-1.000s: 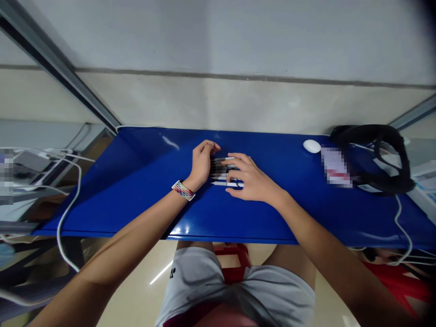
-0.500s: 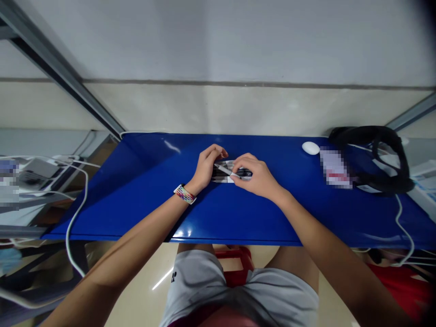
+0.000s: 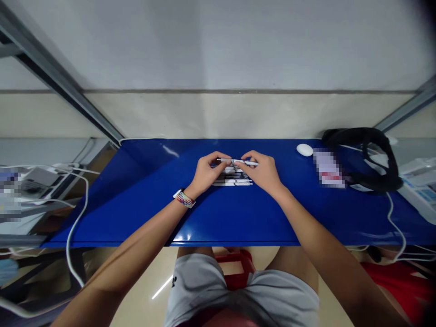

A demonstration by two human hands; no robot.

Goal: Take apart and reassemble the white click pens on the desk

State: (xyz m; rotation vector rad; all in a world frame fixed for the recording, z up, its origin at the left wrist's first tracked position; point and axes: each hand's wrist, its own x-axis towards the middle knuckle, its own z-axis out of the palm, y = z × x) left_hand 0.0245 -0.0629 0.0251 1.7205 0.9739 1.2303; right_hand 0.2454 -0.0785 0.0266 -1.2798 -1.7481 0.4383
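Between my two hands a slim white pen (image 3: 237, 161) lies level, side to side. My left hand (image 3: 208, 171) pinches its left end between thumb and fingers. Its right part is gripped the same way by my right hand (image 3: 262, 169). Just below, on the blue table (image 3: 218, 213), several white and dark pens (image 3: 235, 182) lie side by side in a row, partly covered by my hands. A multicoloured woven band circles my left wrist.
To the right are a white computer mouse (image 3: 304, 150), a blurred-out pale card or packet (image 3: 329, 168) and a black headset-like strap (image 3: 371, 159). A white cable (image 3: 395, 227) hangs over the front edge at right, another at left. A wall stands behind the table.
The pen, held slanted in my right hand before, is now level above the row. My left hand has taken hold of its left end, and more of the row shows.
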